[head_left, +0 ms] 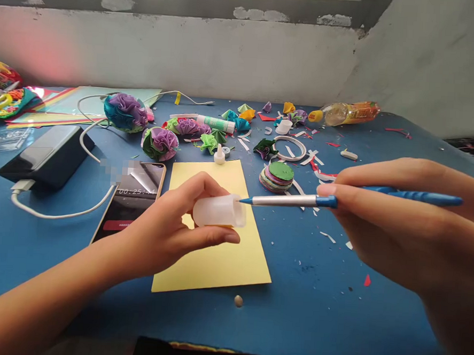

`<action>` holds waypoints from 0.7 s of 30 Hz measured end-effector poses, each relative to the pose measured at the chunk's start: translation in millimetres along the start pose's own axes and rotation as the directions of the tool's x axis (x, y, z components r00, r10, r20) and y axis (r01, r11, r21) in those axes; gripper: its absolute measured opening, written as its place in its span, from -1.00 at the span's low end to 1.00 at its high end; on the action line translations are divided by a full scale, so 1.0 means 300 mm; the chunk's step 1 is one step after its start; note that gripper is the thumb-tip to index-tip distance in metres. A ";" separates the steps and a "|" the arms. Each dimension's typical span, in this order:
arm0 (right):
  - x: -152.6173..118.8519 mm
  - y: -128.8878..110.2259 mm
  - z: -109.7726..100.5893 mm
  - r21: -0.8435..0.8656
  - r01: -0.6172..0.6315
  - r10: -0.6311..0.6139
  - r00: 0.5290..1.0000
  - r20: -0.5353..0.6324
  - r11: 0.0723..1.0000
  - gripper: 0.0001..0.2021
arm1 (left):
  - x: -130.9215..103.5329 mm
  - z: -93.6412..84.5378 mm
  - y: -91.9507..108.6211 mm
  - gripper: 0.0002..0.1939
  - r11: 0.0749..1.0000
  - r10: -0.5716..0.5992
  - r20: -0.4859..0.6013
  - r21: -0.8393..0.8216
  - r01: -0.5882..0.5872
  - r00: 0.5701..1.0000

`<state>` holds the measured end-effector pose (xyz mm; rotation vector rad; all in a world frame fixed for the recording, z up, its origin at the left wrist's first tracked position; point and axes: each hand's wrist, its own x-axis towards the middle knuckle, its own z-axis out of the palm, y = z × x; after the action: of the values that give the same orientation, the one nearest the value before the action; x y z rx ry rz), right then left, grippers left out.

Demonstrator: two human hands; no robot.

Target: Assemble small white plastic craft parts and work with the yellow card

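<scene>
My left hand is closed around a small, translucent white plastic bottle, which lies on its side in my fingers with its uncapped mouth facing right. In my right hand is a slim blue-and-silver pen. The pen's blue tip points left, right at the bottle's mouth. Fingers hide part of its middle. Below the bottle, a yellow sheet of paper lies on the blue table. A white nozzle cap stands at the sheet's far edge.
To the left are a phone, a black box-shaped device and a white cable. Paper flowers, a glue stick, stacked paper circles, a tape ring and a plastic bottle with an orange label lie behind.
</scene>
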<state>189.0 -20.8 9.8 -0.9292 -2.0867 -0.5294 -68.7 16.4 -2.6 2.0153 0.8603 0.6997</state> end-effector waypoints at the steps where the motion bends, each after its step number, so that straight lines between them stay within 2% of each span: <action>1: 0.002 -0.002 -0.001 -0.026 0.019 -0.019 1.000 -0.008 0.999 -0.78 | 0.001 0.000 0.000 -0.76 1.000 -0.003 -0.008 -0.005 0.002 1.000; 3: 0.008 -0.005 0.000 -0.084 0.071 -0.073 0.997 -0.020 0.994 -0.77 | 0.001 -0.002 -0.001 -0.77 1.000 -0.016 -0.025 -0.020 0.015 1.000; 11: 0.018 -0.004 0.010 -0.070 0.063 -0.067 0.996 -0.061 0.996 -0.86 | 0.010 -0.006 0.010 -0.77 0.999 -0.042 -0.053 -0.029 0.041 0.998; 17: 0.018 0.002 0.016 -0.099 0.079 -0.086 0.994 -0.074 0.992 -0.77 | 0.012 -0.011 0.020 -0.70 0.992 -0.128 -0.060 0.003 0.128 0.990; 21: 0.026 0.005 0.014 -0.092 0.095 -0.099 0.994 -0.037 0.991 -0.77 | 0.015 -0.015 0.011 -0.61 0.989 -0.141 -0.147 0.031 0.147 0.979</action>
<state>184.7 -13.7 13.5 -0.8636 -2.0931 -0.6933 -68.1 20.6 3.3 1.9343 1.1025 0.7572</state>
